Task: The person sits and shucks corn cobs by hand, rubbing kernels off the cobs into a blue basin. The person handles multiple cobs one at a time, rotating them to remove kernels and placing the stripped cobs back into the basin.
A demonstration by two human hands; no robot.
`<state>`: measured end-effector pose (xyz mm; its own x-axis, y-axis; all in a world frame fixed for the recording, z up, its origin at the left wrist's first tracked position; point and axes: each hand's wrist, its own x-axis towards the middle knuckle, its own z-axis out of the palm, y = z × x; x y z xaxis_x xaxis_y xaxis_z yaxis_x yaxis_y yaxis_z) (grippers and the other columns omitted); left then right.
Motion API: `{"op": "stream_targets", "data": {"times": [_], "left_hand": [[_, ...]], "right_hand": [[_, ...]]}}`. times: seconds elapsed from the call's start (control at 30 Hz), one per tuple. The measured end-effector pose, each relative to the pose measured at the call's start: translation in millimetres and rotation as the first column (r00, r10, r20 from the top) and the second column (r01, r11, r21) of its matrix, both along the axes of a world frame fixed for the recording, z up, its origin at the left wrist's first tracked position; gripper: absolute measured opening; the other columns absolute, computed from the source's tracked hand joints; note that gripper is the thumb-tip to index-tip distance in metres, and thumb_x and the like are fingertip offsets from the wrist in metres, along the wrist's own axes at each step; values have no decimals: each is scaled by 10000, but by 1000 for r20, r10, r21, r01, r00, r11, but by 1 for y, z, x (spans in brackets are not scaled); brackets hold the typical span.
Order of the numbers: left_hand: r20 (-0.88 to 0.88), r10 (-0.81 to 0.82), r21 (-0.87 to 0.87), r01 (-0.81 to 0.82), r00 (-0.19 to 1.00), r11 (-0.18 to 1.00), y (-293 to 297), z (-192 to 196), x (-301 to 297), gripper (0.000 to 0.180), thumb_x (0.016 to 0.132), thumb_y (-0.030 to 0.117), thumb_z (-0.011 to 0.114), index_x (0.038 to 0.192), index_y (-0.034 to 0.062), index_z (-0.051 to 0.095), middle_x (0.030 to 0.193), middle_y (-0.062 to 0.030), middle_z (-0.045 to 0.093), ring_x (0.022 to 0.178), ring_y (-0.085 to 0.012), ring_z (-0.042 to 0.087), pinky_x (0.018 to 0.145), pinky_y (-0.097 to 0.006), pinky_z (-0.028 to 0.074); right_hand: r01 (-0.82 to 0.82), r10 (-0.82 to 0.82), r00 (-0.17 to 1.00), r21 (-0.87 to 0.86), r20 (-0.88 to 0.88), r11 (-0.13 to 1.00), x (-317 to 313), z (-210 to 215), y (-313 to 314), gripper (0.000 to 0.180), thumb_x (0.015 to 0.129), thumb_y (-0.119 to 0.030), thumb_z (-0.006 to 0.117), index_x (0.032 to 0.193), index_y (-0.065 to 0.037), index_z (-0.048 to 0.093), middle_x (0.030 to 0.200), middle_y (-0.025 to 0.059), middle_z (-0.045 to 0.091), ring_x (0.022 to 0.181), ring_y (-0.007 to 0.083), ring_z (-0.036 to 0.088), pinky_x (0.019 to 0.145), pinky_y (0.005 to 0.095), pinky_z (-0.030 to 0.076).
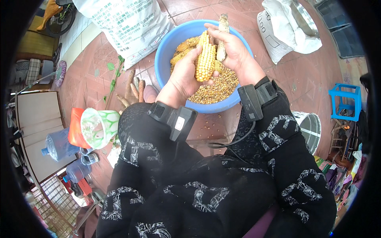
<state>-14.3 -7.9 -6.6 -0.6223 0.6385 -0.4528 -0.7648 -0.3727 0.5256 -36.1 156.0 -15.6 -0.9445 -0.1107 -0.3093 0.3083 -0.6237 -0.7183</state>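
A yellow ear of corn [205, 59], still covered with kernels, is gripped in my left hand [181, 79] above a blue basin [162, 53]. My right hand [240, 55] holds a pale, stripped corn cob [224, 29] upright between thumb and fingers, close against the ear's right side. Some right fingertips reach behind the top of the ear, partly hidden by it. Loose corn kernels [216, 93] cover the basin's bottom, and more ears of corn [183, 47] lie at its left side. Both wrists wear black strapped devices.
Bare cobs [133, 89] lie on the tiled floor left of the basin, near a green stem. A full white sack [127, 29] stands far left, an open white sack [283, 31] far right. A blue stool [345, 104], metal bucket [310, 129] and green-white bucket [99, 127] stand around me.
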Motion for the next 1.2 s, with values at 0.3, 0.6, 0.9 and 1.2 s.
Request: {"op": "stream_targets", "data": {"times": [0.3,0.6,0.9,1.2], "left_hand": [[24,-98,36,97,995,995,7,1,0,397,989,518,422,1132,164,529,803,-60,599,587,-162,582,393,-239,402],[48,-137,-79,140,989,987,15,-2,5,423,988,530,414,1060,130,531,751,-76,593,554,-163,566,356,-231,367],[33,-173,-98,176,984,980,12,0,9,450,969,577,418,1085,157,526,740,-55,583,535,-154,557,375,-248,368],[-40,-134,-189,124,990,974,13,-7,9,442,965,554,459,1055,128,537,743,-59,608,550,-152,586,363,-234,387]], "right_hand": [[58,-58,997,-5,-53,998,4,9,-3,405,923,-159,610,1288,-24,497,1055,123,603,898,221,638,796,369,545],[117,-130,988,151,79,982,6,1,-4,222,907,-146,621,1066,1,574,898,111,612,820,226,651,699,347,561],[29,-36,993,62,116,998,3,-1,4,263,913,-160,624,1111,6,574,931,132,629,825,230,654,717,347,566],[90,-114,992,319,56,943,9,-6,-11,271,898,-136,640,1131,-17,574,938,111,618,799,205,638,700,314,540]]}}
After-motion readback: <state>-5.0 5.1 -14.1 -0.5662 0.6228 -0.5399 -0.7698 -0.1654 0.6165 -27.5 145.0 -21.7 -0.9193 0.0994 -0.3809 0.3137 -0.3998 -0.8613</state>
